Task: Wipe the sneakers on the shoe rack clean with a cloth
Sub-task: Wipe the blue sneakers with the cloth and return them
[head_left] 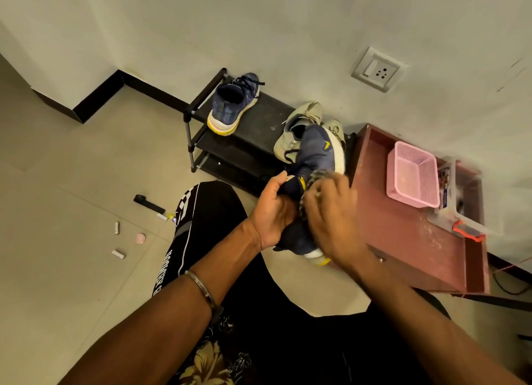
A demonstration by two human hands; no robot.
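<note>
Navy sneaker (pixel 312 157) held off rack (pixel 259 119), near frame centre. Left hand (pixel 273 212) fingers grip its collar; right hand (pixel 331 209), blurred, fingers clutch cloth (pixel 315 175) against upper. Wiping step underway. Next: turn sneaker, then mate (pixel 233 105) at 11 o'clock.

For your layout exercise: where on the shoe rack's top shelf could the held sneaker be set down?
Bare shelf lies between the blue sneaker on the rack and the beige sneakers. The right end is crowded by the beige pair and the held sneaker.
</note>
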